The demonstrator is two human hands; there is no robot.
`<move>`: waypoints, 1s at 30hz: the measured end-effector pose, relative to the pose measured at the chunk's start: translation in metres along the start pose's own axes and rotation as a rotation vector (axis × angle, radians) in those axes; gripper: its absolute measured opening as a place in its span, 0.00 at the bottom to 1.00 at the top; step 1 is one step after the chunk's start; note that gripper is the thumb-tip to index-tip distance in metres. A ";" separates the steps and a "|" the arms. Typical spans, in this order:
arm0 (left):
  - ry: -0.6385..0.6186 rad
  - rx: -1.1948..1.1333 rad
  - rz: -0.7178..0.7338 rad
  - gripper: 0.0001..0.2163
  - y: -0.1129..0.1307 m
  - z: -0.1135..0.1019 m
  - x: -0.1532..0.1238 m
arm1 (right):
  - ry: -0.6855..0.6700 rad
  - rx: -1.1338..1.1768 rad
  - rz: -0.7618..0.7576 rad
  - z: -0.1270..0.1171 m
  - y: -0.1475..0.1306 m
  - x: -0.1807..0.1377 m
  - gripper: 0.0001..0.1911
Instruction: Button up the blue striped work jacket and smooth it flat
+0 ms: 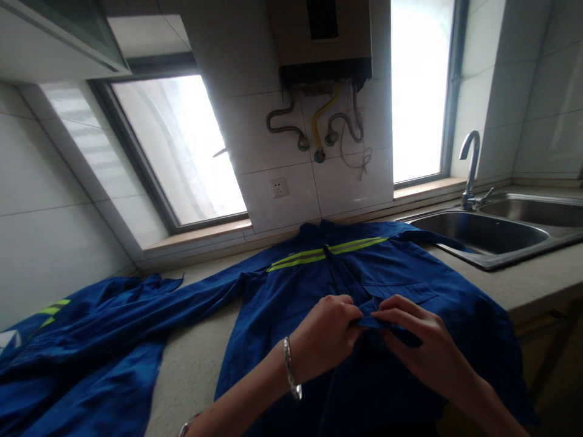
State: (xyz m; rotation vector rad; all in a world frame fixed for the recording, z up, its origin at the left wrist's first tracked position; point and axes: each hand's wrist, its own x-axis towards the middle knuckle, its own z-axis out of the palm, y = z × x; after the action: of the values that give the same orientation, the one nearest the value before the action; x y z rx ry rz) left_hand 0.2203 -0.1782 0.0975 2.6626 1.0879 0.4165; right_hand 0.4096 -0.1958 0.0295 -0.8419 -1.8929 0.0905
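Observation:
A blue work jacket [282, 303] with yellow-green and grey stripes across the chest lies spread on the counter, its collar toward the wall. My left hand [330, 325], with a silver bracelet at the wrist, pinches the jacket's front edge near the middle. Close beside it, my right hand [421, 343] grips the same edge between thumb and fingers. A small fold of blue cloth stands up between the two hands. Whether a button or fastener is under the fingertips is hidden. One sleeve stretches left; the other reaches over the sink's edge.
A second blue garment [91, 340] with yellow-green stripes lies at the left on the counter [191, 370]. At the right is a steel sink [492, 233] with a faucet [471, 170]. A water heater [323, 42] with pipes hangs on the tiled wall between two windows.

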 end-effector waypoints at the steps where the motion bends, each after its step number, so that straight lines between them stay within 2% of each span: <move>1: 0.003 -0.027 0.000 0.09 0.000 -0.001 0.000 | 0.005 0.008 0.010 0.000 0.000 0.000 0.09; 10: 0.100 -0.151 -0.057 0.08 0.003 0.002 0.001 | -0.017 0.059 0.047 -0.003 -0.002 0.003 0.04; 22: 0.158 0.138 0.085 0.04 0.007 0.017 -0.002 | 0.042 0.057 -0.013 0.001 0.004 -0.002 0.06; 25: 0.245 0.242 0.109 0.04 0.008 0.027 -0.004 | 0.100 0.043 -0.042 0.007 0.001 -0.004 0.05; 30: 0.475 0.418 0.163 0.06 0.009 0.040 -0.006 | 0.217 -0.026 -0.134 0.018 0.000 -0.010 0.06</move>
State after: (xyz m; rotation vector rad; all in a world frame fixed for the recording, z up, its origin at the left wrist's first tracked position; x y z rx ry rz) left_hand 0.2354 -0.1931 0.0622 3.1273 1.1913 0.9932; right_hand 0.3968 -0.1966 0.0132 -0.7105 -1.7434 -0.1041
